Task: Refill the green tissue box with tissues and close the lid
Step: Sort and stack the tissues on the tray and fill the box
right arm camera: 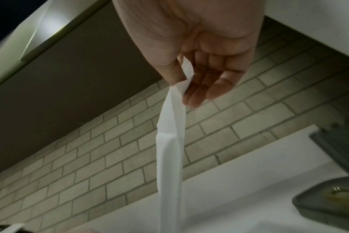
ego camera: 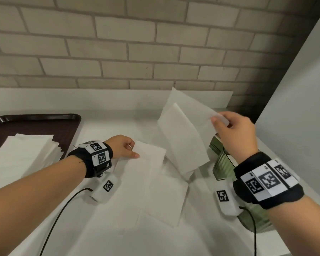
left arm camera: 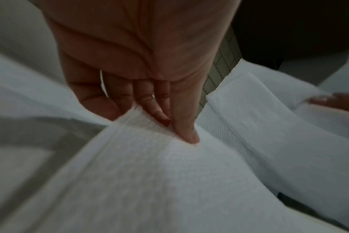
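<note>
My right hand (ego camera: 215, 120) pinches the top corner of a folded white tissue (ego camera: 183, 133) between thumb and fingers and holds it up over the counter. In the right wrist view the tissue (right arm camera: 169, 149) hangs straight down from the right hand (right arm camera: 181, 88). The green tissue box (ego camera: 222, 159) stands below that hand, mostly hidden by the wrist; its grey-green body (right arm camera: 329, 197) shows at the lower right. My left hand (ego camera: 136, 152) pinches the edge of another tissue (ego camera: 151, 154) lying on the counter. In the left wrist view the left hand (left arm camera: 169, 126) grips this tissue (left arm camera: 149, 173).
A dark tray (ego camera: 35, 122) at the left holds a stack of folded tissues (ego camera: 24, 152). Several loose tissues (ego camera: 155, 196) are spread across the white counter. A brick wall runs behind it, and a white panel (ego camera: 294, 108) rises at the right.
</note>
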Available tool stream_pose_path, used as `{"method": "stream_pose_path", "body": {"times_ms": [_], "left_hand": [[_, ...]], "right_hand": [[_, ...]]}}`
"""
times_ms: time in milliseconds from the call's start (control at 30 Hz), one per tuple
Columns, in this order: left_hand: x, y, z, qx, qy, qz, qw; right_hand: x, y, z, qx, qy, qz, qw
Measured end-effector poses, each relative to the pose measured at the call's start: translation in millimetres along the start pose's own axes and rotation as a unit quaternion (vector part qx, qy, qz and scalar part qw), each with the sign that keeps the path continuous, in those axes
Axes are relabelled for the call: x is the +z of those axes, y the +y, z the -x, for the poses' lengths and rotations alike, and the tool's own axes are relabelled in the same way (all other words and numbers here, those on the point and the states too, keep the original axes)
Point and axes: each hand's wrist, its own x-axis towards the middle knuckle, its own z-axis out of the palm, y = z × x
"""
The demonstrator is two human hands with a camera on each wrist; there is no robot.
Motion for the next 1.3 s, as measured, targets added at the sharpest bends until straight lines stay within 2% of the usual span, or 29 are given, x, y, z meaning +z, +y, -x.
{"method": "stream_pose_path", "body": {"times_ms": [133, 300, 467, 567, 700, 767, 833, 933, 1067, 1167, 1300], "left_hand": [[-5, 15, 1, 0.016, 0.041, 0.032, 0.999], [-8, 57, 1, 0.098, 0.064, 0.152, 0.981], [-9, 87, -4, 0.180, 0.097, 0.264, 0.943], [-12, 96, 1, 0.228, 0.094, 0.311, 0.918], [-17, 100, 12, 0.263, 0.064, 0.407, 0.873], [-21, 99, 19, 0.281, 0.050, 0.446, 0.849], [-23, 99, 29, 0.302, 0.051, 0.455, 0.836], [-24, 97, 43, 0.324, 0.077, 0.419, 0.845], [-22, 101, 53, 0.304, 0.149, 0.313, 0.887], [-20, 105, 52, 0.270, 0.225, 0.263, 0.898], [-15, 117, 45, 0.246, 0.229, 0.287, 0.897]], "right_hand": [[-15, -9, -9, -0.037, 0.020, -0.056, 0.998], [-25, -25, -10, -0.041, 0.002, -0.136, 0.990], [-31, -43, -4, -0.075, -0.045, -0.174, 0.981], [-34, -48, -1, -0.078, -0.065, -0.197, 0.975], [-37, -47, -4, -0.027, -0.063, -0.249, 0.966], [-37, -43, -5, 0.019, -0.063, -0.296, 0.953], [-37, -39, -5, 0.074, -0.063, -0.345, 0.933], [-33, -33, -4, 0.133, -0.064, -0.359, 0.922], [-27, -24, 2, 0.182, -0.081, -0.330, 0.923], [-24, -17, 8, 0.185, -0.138, -0.246, 0.941], [-35, -13, 16, 0.154, -0.242, -0.147, 0.947]]}}
